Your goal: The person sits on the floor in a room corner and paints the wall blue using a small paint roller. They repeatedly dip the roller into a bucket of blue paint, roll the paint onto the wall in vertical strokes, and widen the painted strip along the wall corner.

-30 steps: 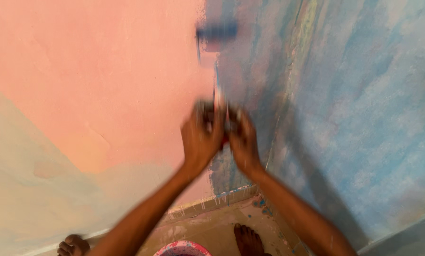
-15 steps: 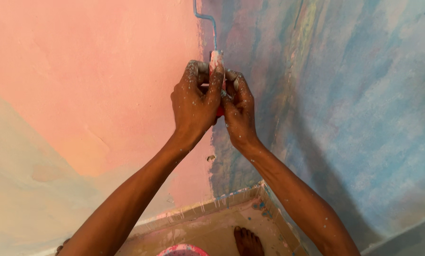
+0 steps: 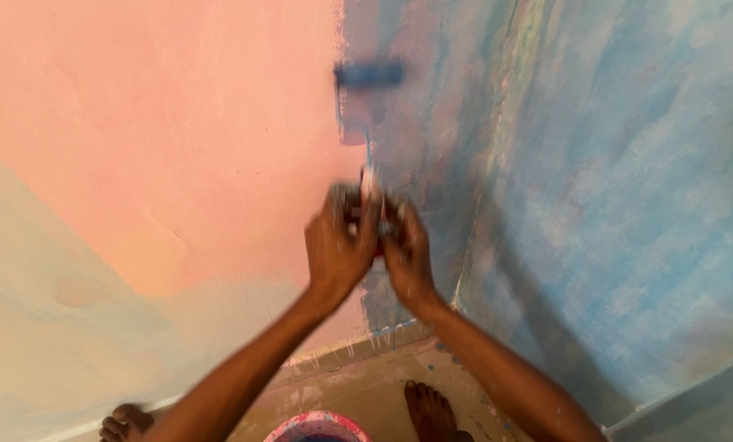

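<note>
Both of my hands grip the handle of a paint roller (image 3: 369,75) held up against a wall. My left hand (image 3: 338,245) and my right hand (image 3: 405,250) are clasped side by side on the handle, both speckled with paint. The blue roller head presses on the wall at the line where the pink wall (image 3: 162,147) meets the blue-painted area (image 3: 595,180). The hands and roller are motion-blurred.
A round paint bucket (image 3: 315,427) with a pink-stained rim stands on the floor below my arms. My bare feet (image 3: 428,409) rest on a paint-spattered floor by the wall's base. A skirting strip (image 3: 358,344) runs along the bottom of the wall.
The roller has come down the wall from half a second ago, when its head was above the frame, and my hands have dropped lower with it.
</note>
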